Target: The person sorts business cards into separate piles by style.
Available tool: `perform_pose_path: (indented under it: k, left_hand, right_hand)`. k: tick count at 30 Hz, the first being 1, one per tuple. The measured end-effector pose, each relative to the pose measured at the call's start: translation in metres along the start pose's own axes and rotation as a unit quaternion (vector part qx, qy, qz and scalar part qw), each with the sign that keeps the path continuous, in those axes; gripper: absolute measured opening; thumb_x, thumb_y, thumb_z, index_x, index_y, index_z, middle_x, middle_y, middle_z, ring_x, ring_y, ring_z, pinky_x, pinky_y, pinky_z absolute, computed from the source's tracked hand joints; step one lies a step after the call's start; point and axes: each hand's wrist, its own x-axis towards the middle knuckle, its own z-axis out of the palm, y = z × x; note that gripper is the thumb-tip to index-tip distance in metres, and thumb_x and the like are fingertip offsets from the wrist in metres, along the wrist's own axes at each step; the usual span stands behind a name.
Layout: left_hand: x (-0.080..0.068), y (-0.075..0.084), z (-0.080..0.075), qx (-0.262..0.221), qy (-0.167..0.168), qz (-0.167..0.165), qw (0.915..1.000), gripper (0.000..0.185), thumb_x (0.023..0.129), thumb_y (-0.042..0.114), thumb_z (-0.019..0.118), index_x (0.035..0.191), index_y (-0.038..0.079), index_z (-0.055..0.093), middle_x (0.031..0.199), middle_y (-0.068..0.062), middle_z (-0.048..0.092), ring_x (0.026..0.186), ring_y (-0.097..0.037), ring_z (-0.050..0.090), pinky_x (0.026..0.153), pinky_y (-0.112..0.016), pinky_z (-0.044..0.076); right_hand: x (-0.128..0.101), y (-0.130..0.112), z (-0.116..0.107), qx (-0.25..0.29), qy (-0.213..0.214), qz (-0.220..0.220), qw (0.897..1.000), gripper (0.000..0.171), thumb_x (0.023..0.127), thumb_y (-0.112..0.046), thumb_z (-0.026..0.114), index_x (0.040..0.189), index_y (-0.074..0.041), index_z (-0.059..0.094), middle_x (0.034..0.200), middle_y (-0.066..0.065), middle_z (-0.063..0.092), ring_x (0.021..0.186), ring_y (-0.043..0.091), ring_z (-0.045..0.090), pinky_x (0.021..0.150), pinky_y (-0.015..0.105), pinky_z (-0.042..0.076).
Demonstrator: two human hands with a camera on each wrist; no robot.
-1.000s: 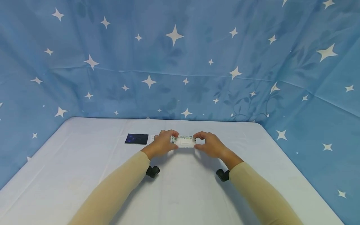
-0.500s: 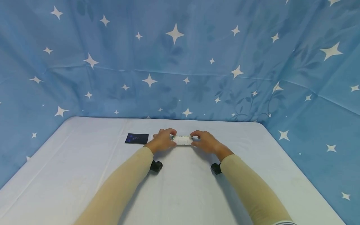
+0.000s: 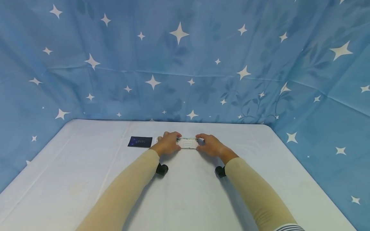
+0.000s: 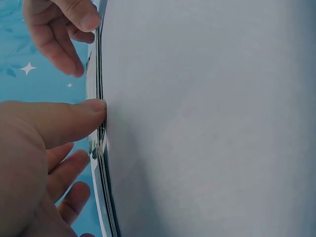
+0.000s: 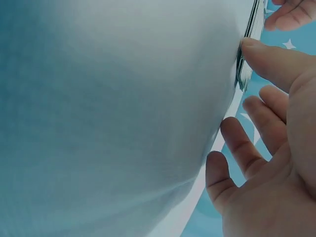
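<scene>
A white card with a leafy border and a framed panel in its middle lies at the tabletop, between my two hands. My left hand pinches its left end, thumb on the near edge and fingers at the far edge. At the opposite end, my right hand pinches it the same way. From the left wrist view, the card's edge shows thin dark and light layers under the thumb. The right thumb touches the layered edge in the right wrist view, with the other fingers spread.
A dark blue card with small print lies left of my left hand. Between them a strip of another white printed card peeks out, mostly hidden by that hand. White cloth covers the table, and a blue star-patterned curtain hangs behind it.
Both hands have lowered the white card and shifted it slightly left; it tilted, then came flat at the table. The dark blue card has stayed put.
</scene>
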Motion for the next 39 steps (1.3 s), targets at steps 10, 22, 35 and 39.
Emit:
perform_pose_path:
  k: [10,22,35,39]
  left_hand:
    - [0.0016,-0.0016,-0.0007,0.027,-0.021,-0.013,0.9993,0.051,0.094,0.026,0.070,0.142,0.017,0.054,0.134,-0.008,0.057,0.121,-0.029,0.040,0.098,-0.052,0.030]
    - [-0.0018,0.0000,-0.0041,0.041,-0.022,0.000,0.9989,0.050,0.092,0.022,0.070,0.140,0.014,0.057,0.133,-0.006,0.058,0.120,-0.028,0.041,0.098,-0.051,0.029]
    - [-0.0049,0.0027,-0.0047,0.044,-0.021,-0.010,0.9988,0.047,0.092,0.023,0.071,0.137,0.015,0.059,0.129,-0.006,0.060,0.119,-0.028,0.041,0.096,-0.050,0.028]
    - [-0.0051,-0.0003,-0.0023,0.040,-0.023,-0.007,0.9989,0.052,0.089,0.026,0.073,0.138,0.016,0.058,0.124,-0.004,0.061,0.118,-0.027,0.040,0.094,-0.050,0.028]
  right_hand:
    - [0.0025,-0.0015,0.0024,-0.006,-0.007,0.008,1.000,0.053,0.095,-0.021,0.070,0.144,-0.011,0.053,0.143,0.013,0.054,0.134,0.032,0.046,0.109,0.048,0.034]
    - [0.0033,-0.0039,0.0040,-0.001,-0.017,0.012,1.000,0.056,0.095,-0.024,0.070,0.147,-0.014,0.050,0.148,0.017,0.048,0.138,0.034,0.041,0.112,0.050,0.031]
    - [0.0038,-0.0052,0.0058,-0.008,-0.015,0.009,1.000,0.050,0.097,-0.022,0.067,0.145,-0.014,0.054,0.147,0.017,0.050,0.137,0.033,0.042,0.111,0.049,0.032]
    - [0.0009,-0.0050,0.0074,-0.004,-0.021,0.015,1.000,0.053,0.097,-0.026,0.068,0.146,-0.014,0.052,0.150,0.016,0.047,0.140,0.035,0.039,0.112,0.050,0.029]
